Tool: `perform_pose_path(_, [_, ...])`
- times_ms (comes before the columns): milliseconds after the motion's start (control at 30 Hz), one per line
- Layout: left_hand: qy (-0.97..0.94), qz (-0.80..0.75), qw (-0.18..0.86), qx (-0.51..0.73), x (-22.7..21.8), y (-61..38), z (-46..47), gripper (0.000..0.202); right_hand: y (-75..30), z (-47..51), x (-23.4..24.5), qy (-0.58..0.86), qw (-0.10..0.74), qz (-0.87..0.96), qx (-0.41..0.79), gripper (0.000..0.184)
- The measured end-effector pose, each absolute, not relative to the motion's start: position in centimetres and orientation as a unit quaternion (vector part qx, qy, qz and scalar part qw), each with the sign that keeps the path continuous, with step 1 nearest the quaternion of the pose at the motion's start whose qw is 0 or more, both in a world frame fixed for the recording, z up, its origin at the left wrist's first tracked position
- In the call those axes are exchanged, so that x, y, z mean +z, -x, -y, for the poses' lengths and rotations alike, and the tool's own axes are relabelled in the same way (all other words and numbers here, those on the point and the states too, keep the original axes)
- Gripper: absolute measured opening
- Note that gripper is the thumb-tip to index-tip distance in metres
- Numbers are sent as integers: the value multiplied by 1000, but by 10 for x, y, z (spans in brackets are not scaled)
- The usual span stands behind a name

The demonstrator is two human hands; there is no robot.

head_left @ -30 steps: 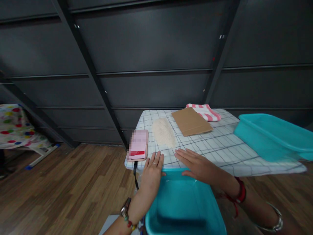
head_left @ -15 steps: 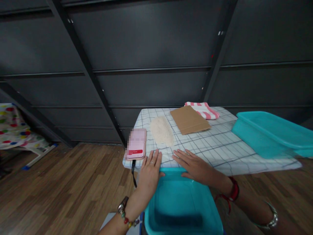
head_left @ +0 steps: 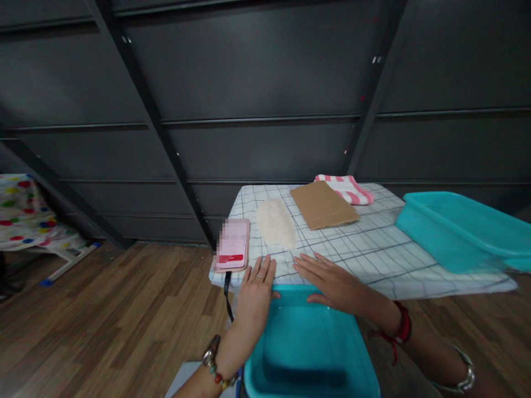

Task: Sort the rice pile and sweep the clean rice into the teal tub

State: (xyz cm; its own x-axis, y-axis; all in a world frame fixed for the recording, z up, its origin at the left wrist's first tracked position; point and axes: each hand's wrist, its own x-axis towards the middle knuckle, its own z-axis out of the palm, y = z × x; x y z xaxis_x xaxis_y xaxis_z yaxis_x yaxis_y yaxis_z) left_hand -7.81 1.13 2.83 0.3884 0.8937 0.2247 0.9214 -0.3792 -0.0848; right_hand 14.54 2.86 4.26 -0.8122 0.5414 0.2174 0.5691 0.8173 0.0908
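Observation:
My left hand (head_left: 256, 294) lies flat, fingers stretched out, on the near edge of a table covered with a white checked cloth (head_left: 373, 251). My right hand (head_left: 332, 279) rests flat beside it, fingers pointing left toward a pile of white rice (head_left: 276, 223) on the cloth. Both hands hold nothing. A teal plastic tub (head_left: 309, 354) sits just below the table edge, under my wrists. A pink phone (head_left: 233, 251) with a black cable lies on the table's left corner, close to my left hand.
A brown cardboard sheet (head_left: 322, 205) and a folded pink-striped towel (head_left: 348, 189) lie at the table's far side. A second teal tub (head_left: 464, 229) stands at the right. Dark metal wall panels with slanted beams rise behind. Wooden floor and a dotted cloth (head_left: 25, 213) lie left.
The view shifted slightly; both hands stay flat at the table's near edge, and nothing on the table has moved.

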Motion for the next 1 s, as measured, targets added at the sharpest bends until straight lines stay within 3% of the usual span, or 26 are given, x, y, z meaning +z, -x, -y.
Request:
perform_pose_path(767, [825,554,74,-83,36,76,-10,53,-150,-28,43,327,65,943,-17,58])
perform_pose_path(1000, [827,556,54,-60,44,75,-11,51,-148,-25,37,346,97,933,-35,54])
